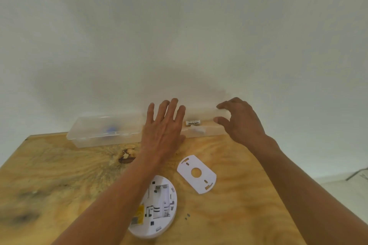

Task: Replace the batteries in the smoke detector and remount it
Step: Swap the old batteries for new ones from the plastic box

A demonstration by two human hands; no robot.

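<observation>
The round white smoke detector (159, 205) lies back-up on the wooden table (59, 175), with its battery bay uncovered; my left forearm crosses its left side. Its white mounting plate (205, 181) lies separately just to the right. A long clear plastic box (103, 131) stands along the table's far edge against the wall, with a white battery labelled Heybright (193, 122) inside. My left hand (163, 127) is spread flat with fingers apart over the box's middle. My right hand (241, 121) pinches the right end of the box's translucent lid (201, 112) between thumb and fingers.
A white wall rises directly behind the box. Something blue (111, 129) shows blurred inside the box's left half. The table's right edge runs diagonally beside my right forearm, with pale floor (342, 195) beyond. A dark knot (125, 157) marks the wood.
</observation>
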